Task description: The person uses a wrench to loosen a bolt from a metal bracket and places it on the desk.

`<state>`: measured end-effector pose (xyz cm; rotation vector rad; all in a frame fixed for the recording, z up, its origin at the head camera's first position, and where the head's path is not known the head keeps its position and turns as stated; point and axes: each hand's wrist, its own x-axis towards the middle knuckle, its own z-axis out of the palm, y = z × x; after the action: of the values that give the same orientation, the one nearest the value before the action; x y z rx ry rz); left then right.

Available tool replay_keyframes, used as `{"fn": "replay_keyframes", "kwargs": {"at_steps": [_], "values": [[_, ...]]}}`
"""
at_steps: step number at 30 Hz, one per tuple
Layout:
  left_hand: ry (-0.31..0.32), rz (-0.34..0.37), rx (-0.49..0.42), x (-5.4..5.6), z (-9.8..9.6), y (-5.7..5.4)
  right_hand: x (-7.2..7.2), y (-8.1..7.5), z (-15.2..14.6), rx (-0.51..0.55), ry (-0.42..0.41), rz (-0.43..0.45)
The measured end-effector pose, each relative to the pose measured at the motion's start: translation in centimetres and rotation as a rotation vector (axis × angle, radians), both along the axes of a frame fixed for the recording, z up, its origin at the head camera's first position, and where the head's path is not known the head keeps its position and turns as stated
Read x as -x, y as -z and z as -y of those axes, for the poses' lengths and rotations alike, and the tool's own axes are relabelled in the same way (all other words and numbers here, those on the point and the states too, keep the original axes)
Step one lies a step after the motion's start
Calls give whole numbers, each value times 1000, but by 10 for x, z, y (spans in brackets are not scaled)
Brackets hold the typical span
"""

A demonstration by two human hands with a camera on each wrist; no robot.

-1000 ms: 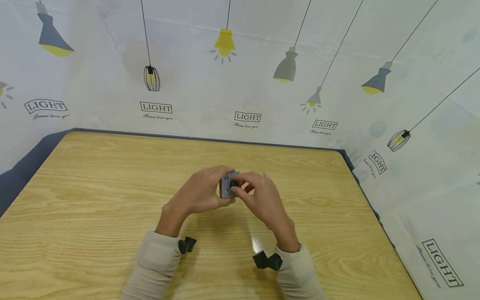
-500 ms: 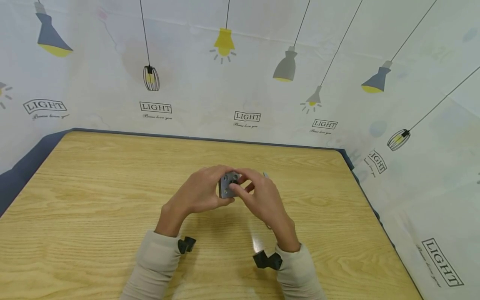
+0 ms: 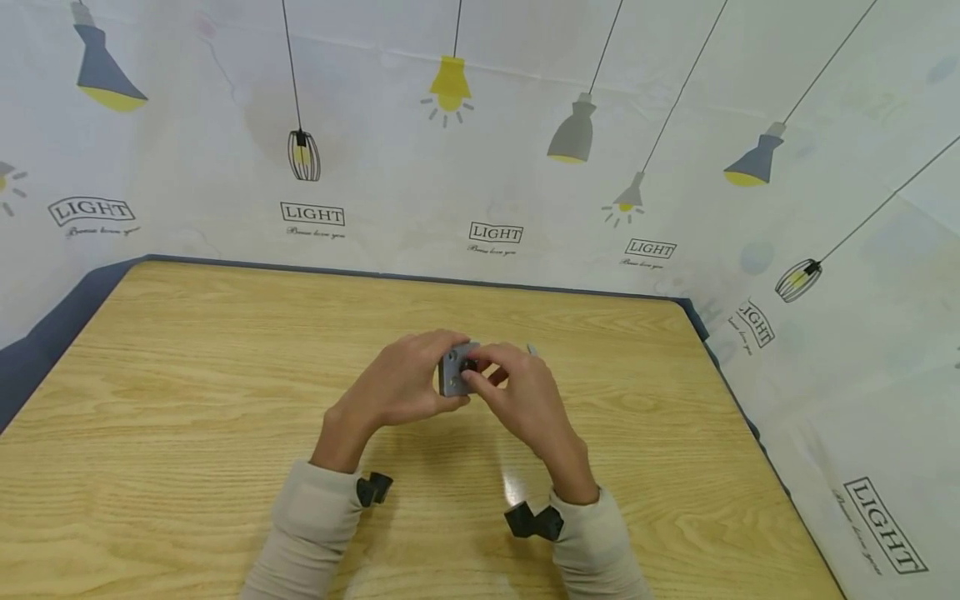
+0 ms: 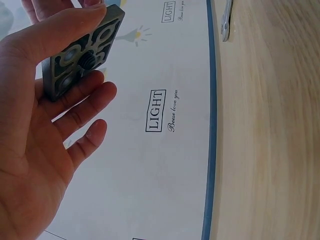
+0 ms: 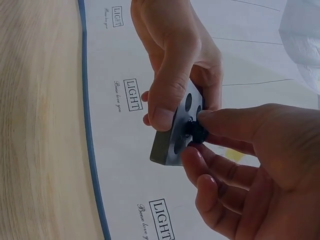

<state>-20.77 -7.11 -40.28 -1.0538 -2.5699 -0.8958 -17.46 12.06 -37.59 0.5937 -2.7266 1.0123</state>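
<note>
Block (image 3: 455, 370) and bolt (image 5: 197, 131) are held up above the surface (image 3: 187, 375), in front of the person. The left hand (image 3: 401, 379) is clamped on the block by two opposite edges, thumb on one and fingers on the other; the right hand (image 3: 525, 396) pinches the dark bolt head between thumb and fingertips. The hands are close together, joined through the piece they share.

A few things could go wrong, as I judge it. If the bolt leans even slightly off the hole's line, the thread could bind or cross. The left hand has only narrow edges to hold, so a hard twist might make the block turn with the bolt or slip out. The right hand's pinch is small, and its fingertips could slide round the head without moving it. A drop would send the piece down onto the surface.

The block is grey, square and flat, tipped up on edge. One face is smooth with round holes near the corners; the other is recessed and ribbed, with rings around its holes. The bolt's dark threaded end shows in the middle of the ribbed side. A metal tool (image 4: 226, 22) lies on the surface, apart from the block.
</note>
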Motion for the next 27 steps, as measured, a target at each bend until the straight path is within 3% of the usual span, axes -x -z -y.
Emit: {"fn": "replay_keyframes", "kwargs": {"at_steps": [9, 16, 27], "values": [[2, -8, -5, 0, 0, 1, -1, -1, -1, -15, -30, -34], [3, -12, -8, 0, 0, 0, -1, -2, -2, -20, -25, -10], [-7, 10, 10, -1, -1, -2, -1, -3, -2, 7, 43, 20]]}}
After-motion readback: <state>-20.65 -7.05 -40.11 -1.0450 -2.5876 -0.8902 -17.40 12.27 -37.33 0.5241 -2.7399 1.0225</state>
